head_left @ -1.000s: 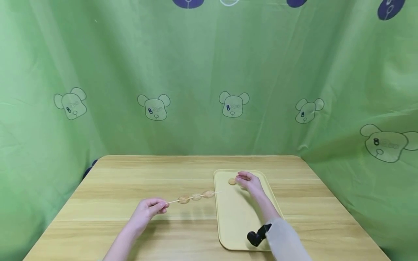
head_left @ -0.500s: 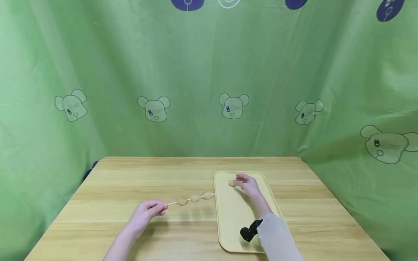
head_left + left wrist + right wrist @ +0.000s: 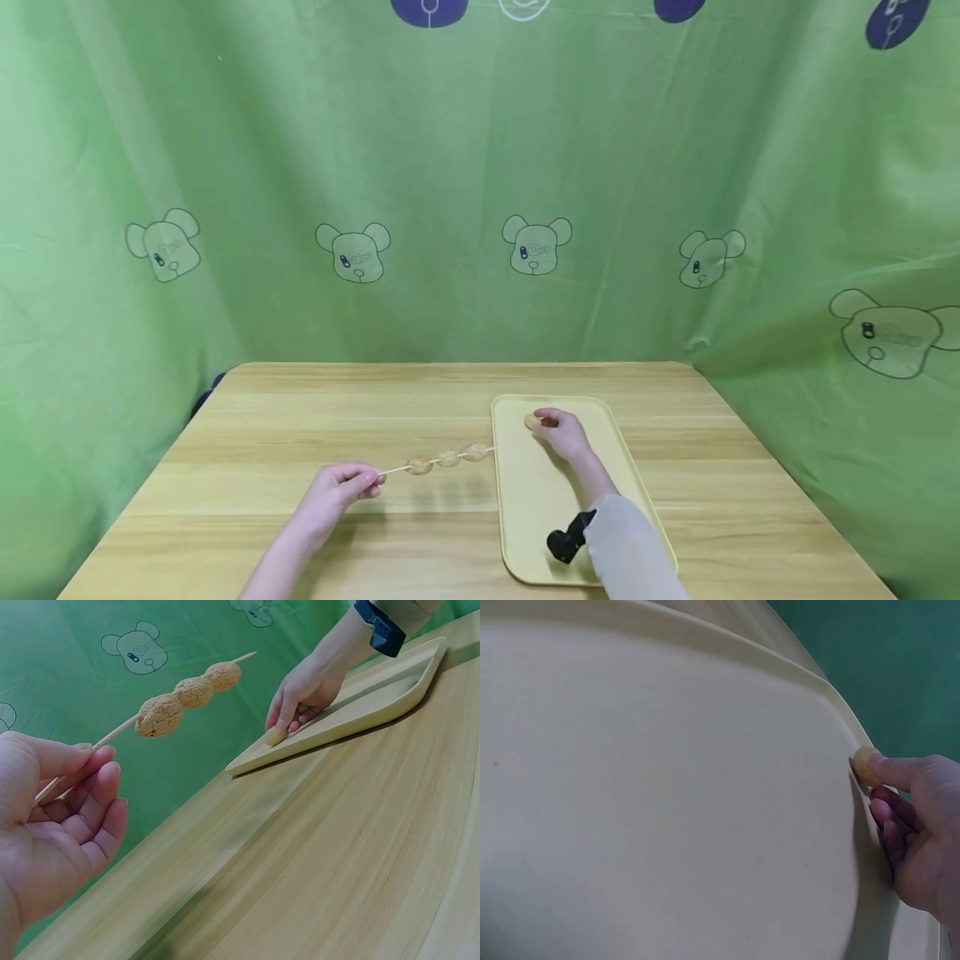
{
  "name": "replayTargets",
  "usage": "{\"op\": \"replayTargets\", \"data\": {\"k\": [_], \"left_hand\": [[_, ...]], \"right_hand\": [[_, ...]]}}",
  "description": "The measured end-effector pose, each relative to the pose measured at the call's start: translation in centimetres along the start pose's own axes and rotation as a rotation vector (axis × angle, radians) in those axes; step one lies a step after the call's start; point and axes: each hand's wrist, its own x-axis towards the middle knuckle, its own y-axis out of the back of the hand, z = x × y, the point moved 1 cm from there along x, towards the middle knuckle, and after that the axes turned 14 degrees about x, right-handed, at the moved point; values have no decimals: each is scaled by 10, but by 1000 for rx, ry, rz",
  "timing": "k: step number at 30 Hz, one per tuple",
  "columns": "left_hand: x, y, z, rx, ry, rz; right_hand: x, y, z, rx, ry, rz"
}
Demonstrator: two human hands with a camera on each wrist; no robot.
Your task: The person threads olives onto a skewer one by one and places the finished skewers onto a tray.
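My left hand [image 3: 337,492] pinches one end of a thin wooden skewer [image 3: 116,732] between thumb and fingers. Threaded on it are three round, cracked, light-brown cream puffs [image 3: 159,715]. The skewer's bare tip points right, toward the left rim of a cream-yellow tray [image 3: 525,508]. Over the far part of that tray, my right hand [image 3: 564,435] pinches a single cream puff [image 3: 866,766]. The thumb lies against this puff in the right wrist view, and the other fingers are curled, partly hidden behind it.
The tray lies on a wood-grain table [image 3: 247,442], right of the middle. A green curtain [image 3: 450,317] with bear prints hangs behind and beside the table. A black wrist camera [image 3: 566,542] sits on my right wrist above the tray.
My right hand has moved slightly left and nearer onto the puff on the tray, and its fingers have closed around it. The left hand and skewer have hardly moved.
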Motion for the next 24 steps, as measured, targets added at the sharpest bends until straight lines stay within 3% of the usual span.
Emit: {"op": "replayTargets", "data": {"k": [12,24], "left_hand": [[-1,1,1,0,-3,6],[0,0,-2,-9,-11,-11]], "right_hand": [[0,-4,-1,-87,40,61],[-4,7,-2,-34,6,38]]}}
